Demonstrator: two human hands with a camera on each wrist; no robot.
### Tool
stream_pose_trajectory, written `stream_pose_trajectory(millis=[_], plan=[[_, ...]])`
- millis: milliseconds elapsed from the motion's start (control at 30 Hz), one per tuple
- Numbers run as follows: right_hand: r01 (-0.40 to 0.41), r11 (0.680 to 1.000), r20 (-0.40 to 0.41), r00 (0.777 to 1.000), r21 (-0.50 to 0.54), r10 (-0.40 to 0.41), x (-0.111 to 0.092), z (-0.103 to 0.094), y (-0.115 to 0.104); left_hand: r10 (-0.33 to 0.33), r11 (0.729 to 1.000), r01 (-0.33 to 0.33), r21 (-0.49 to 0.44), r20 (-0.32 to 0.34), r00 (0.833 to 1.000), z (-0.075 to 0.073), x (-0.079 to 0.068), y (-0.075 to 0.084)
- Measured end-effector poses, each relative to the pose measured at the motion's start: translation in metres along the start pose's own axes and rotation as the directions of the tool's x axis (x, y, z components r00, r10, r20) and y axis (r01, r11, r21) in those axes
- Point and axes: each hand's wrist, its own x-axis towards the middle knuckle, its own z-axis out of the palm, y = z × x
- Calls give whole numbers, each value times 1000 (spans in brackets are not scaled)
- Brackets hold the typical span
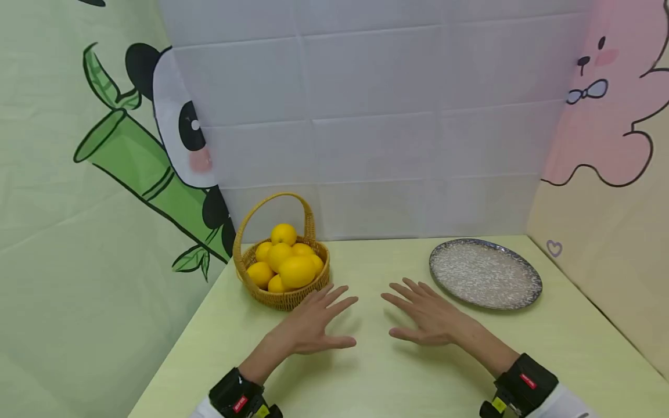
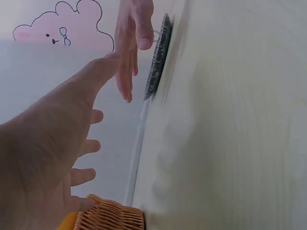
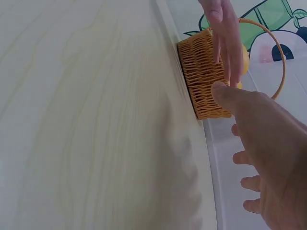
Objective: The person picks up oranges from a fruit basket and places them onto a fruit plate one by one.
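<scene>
A wicker basket point(image 1: 284, 300) with a tall arched handle stands at the back left, heaped with several yellow lemons point(image 1: 298, 271). My left hand point(image 1: 313, 325) hovers over the table just in front of it, fingers spread and straight, holding nothing. To the right, my right hand point(image 1: 425, 313) is also held above the table with fingers extended and nothing in it. Beyond that hand, at the back right, lies an oval speckled grey plate point(image 1: 486, 274) with a dark rim. In the right wrist view the basket point(image 3: 204, 72) shows behind both hands.
The pale wood-grain table point(image 1: 376, 383) meets a white backdrop point(image 1: 376, 145) at its far edge. A printed panda-and-bamboo sheet point(image 1: 151, 168) hangs on the left, a pink bear print point(image 1: 601, 128) on the right. Both wrists wear black straps point(image 1: 525, 383) with small cameras.
</scene>
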Motion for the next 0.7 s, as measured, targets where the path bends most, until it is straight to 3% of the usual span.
stream_pose_trajectory(millis=[233, 433, 567, 633, 700], plan=[[44, 999, 3, 999, 17, -44, 28, -1, -12, 9, 1000, -6, 22, -156, 988, -27, -15, -11], [81, 996, 0, 997, 45, -81, 56, -1, -17, 8, 1000, -6, 6, -331, 944, -55, -22, -25], [79, 993, -10, 997, 86, -79, 78, -4, -15, 9, 1000, -12, -3, -460, 888, -74, -26, -42], [70, 991, -9, 998, 117, -69, 89, -5, -14, 8, 1000, -21, -18, -530, 848, -82, -28, -53], [54, 986, -3, 998, 158, -55, 99, -6, -12, 12, 999, -38, -31, -603, 797, -88, -30, -64]])
